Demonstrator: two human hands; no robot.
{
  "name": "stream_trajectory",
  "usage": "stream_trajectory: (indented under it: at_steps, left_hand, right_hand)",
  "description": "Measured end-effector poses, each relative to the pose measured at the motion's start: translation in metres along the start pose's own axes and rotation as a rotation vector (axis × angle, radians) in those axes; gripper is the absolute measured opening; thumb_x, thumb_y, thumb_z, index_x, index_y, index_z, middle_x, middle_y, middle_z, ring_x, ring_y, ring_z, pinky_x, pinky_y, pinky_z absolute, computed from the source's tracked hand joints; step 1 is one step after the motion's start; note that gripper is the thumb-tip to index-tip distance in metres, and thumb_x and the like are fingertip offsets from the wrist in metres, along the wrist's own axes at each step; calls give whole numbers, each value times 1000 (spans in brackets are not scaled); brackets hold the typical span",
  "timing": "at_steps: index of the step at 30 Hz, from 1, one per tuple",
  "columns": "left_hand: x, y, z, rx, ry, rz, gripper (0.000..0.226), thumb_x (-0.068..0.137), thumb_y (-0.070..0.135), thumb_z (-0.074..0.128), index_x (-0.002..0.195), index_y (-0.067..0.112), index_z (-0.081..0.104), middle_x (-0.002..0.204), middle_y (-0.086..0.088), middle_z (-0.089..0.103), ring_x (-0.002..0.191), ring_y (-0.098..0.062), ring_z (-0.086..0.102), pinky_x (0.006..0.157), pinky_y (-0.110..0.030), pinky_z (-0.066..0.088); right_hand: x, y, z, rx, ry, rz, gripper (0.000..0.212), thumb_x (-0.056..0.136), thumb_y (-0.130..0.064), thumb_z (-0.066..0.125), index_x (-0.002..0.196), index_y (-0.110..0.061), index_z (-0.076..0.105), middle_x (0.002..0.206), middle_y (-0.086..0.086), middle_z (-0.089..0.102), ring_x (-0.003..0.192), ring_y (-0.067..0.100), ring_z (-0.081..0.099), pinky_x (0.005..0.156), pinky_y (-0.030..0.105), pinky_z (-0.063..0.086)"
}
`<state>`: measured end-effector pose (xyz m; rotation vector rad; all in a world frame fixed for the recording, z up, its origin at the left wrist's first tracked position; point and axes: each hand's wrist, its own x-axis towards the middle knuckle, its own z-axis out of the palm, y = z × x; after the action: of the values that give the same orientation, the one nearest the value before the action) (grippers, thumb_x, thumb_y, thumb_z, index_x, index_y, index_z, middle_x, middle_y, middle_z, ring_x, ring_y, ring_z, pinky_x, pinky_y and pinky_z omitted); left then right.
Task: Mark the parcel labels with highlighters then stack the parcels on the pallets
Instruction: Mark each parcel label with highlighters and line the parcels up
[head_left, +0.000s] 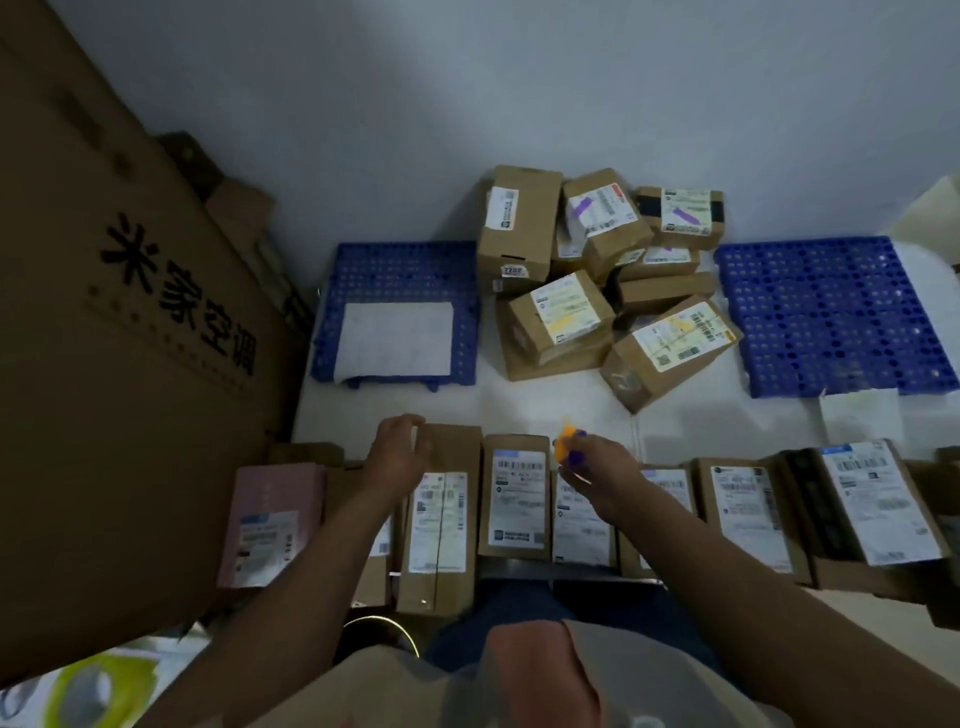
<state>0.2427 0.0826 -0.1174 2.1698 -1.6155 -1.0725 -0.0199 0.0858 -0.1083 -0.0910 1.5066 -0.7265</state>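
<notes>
Near row of parcels (514, 499): unmarked, I judge. Right hand (597, 473) grips highlighters (570, 441); left hand (397, 447) relaxed, empty. Marked pile (597, 270) unstacked; pallets (831, 312) nearly bare.

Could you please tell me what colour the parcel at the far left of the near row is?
The far-left parcel is pale pink, seen in the head view.

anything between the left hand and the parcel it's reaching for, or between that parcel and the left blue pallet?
Nothing visible. The left hand is already at the far end of the tall brown parcel. From there to the left blue pallet lies only bare white surface. The pallet carries a flat white parcel; the pile of marked parcels sits to its right.
</notes>
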Motion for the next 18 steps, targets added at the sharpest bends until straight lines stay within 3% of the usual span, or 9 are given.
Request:
stream_trajectory:
  at_steps: [3, 6, 8, 11, 15, 18]
  left_hand:
    - [-12, -17, -6, -37, 39, -6, 34, 98, 14, 56, 132, 15, 53, 144, -7, 40, 124, -23, 49, 103, -31, 43]
    - [-24, -35, -21, 54, 137, 102, 34, 95, 11, 55, 129, 17, 56, 144, -5, 43, 129, -25, 45, 104, -42, 44]
    - [-32, -43, -36, 194, 242, 121, 38, 94, 11, 56, 132, 18, 55, 150, -6, 40, 137, -27, 34, 111, -45, 33]
    - [-39, -57, -59, 381, 385, -44, 52, 93, 28, 59, 142, 27, 42, 160, -6, 19, 146, -32, 16, 114, -55, 20]
    - [-44, -85, -75, 343, 264, -336, 84, 87, 58, 59, 155, 29, 18, 164, -10, -3, 149, -38, 3, 118, -58, 11]
    - [-48, -96, -74, 312, 155, -391, 86, 88, 62, 55, 156, 30, 13, 164, -8, -8, 150, -36, -1, 118, -57, 10]
  right_hand:
    - [-8, 13, 13, 3, 34, 6, 34, 91, -10, 66, 122, -1, 59, 129, 20, 59, 110, 29, 60, 70, 30, 52]
    - [-14, 20, 27, -26, 39, 3, 33, 92, -12, 65, 123, -2, 57, 127, 19, 59, 106, 28, 59, 68, 28, 53]
    - [-18, 23, 39, -45, 23, -3, 29, 93, -11, 64, 121, -4, 56, 124, 19, 59, 104, 27, 59, 73, 29, 53]
    - [-23, 29, 60, -87, -19, -4, 25, 92, -10, 65, 117, -7, 60, 122, 17, 61, 96, 23, 61, 70, 27, 52]
    - [-28, 40, 88, -150, -50, 5, 8, 92, -10, 65, 99, -10, 60, 117, 16, 62, 93, 20, 61, 76, 28, 54]
    - [-33, 46, 104, -201, -67, 7, 9, 92, -10, 66, 98, -11, 59, 123, 15, 60, 109, 25, 61, 80, 30, 54]
